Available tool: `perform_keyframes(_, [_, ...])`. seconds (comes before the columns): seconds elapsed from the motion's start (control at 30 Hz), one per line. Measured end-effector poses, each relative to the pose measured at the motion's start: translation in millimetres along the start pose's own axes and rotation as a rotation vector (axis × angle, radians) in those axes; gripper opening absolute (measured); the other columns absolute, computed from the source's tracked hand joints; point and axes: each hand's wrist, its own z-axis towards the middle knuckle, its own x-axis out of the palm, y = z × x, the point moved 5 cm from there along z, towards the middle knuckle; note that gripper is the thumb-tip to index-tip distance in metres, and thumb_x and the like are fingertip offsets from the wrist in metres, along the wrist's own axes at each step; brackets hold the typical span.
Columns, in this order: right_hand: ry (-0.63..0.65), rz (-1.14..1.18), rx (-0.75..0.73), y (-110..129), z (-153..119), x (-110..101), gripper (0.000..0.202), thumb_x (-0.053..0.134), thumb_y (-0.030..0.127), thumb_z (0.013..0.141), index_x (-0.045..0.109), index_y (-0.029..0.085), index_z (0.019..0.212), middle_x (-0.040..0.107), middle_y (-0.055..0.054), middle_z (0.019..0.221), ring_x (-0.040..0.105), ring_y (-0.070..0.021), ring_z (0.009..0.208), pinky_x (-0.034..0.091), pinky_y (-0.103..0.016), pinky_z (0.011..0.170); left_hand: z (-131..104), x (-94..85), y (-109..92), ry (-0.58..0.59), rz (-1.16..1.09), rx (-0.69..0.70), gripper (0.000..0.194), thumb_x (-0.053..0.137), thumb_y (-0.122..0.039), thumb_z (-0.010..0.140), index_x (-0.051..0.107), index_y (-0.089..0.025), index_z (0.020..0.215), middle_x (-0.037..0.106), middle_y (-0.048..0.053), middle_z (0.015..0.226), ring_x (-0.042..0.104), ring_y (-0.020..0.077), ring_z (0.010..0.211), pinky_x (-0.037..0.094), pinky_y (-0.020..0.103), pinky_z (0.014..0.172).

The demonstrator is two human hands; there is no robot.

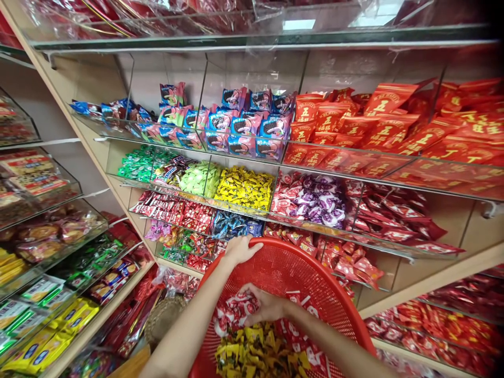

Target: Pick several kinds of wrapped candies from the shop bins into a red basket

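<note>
My left hand (pixel 241 250) is closed over the far rim of a red plastic basket (pixel 334 283) with mesh walls. Inside the basket, my right hand (pixel 264 305) curls its fingers around a bunch of red-and-white wrapped candies (pixel 232 311). Yellow wrapped candies (pixel 260 352) lie heaped just below that hand. More red-and-white packets (pixel 311 344) rest to the right of the yellow heap, partly hidden by my right forearm.
Clear-fronted shelves rise beyond the basket, holding yellow candies (pixel 244 189), purple-and-white candies (pixel 323 197), blue-and-pink packets (pixel 244 123) and red pouches (pixel 354 123). A second rack with packaged snacks (pixel 33 170) stands to the left. A woven basket (pixel 163 317) sits low beside mine.
</note>
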Motion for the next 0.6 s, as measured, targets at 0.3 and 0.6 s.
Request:
perform_keyframes(0.3, [-0.055, -0.047, 0.010, 7.2, -0.9, -6.0, 0.035, 0.055, 0.047, 0.074, 0.059, 0.021, 0.098, 0.059, -0.003, 0.103, 0.052, -0.0182, 0.098, 0.038, -0.034, 0.089, 1.0, 0.8, 0.0, -0.003, 0.027, 0.001, 0.070, 0.011, -0.070, 0.076, 0.057, -0.023, 0.098, 0.066, 0.008, 0.088, 0.062, 0.0243, 0.083, 0.044, 0.032, 0.069])
perform_keyframes(0.6, [-0.111, -0.179, 0.008, 0.9, 3.1, -2.0, 0.047, 0.044, 0.057, 0.077, 0.059, 0.021, 0.103, 0.060, -0.004, 0.104, 0.053, -0.0176, 0.096, 0.039, -0.031, 0.088, -1.7, -3.2, -1.6, 0.022, -0.002, -0.034, 0.065, 0.017, -0.069, 0.076, 0.057, -0.023, 0.100, 0.066, 0.008, 0.091, 0.061, 0.0235, 0.086, 0.043, 0.031, 0.073])
